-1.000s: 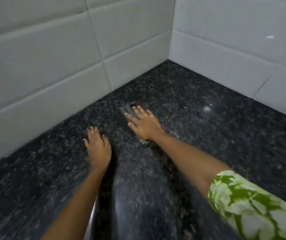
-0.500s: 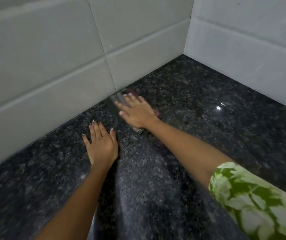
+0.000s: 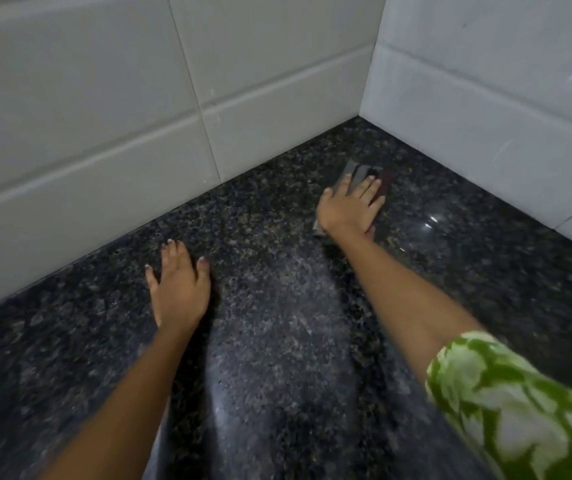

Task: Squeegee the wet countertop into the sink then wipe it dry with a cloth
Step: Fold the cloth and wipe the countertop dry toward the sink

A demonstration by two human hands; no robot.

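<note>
A dark speckled granite countertop (image 3: 277,341) fills the view and meets white tiled walls in a far corner. My right hand (image 3: 348,207) presses flat on a folded grey and dark red cloth (image 3: 357,174), which lies on the counter close to that corner; only the cloth's far edge and a bit by my wrist show. My left hand (image 3: 177,289) rests palm down on the bare counter, fingers spread, holding nothing. No squeegee or sink is in view.
White tile walls (image 3: 87,116) run along the left and the right (image 3: 485,98), closing the counter in at the corner. A light glare spot (image 3: 428,221) shines on the stone right of the cloth. A green and white patterned sleeve (image 3: 520,410) covers my right upper arm.
My right hand has slid the cloth to the right and farther toward the corner. My left hand has stayed flat in about the same place.
</note>
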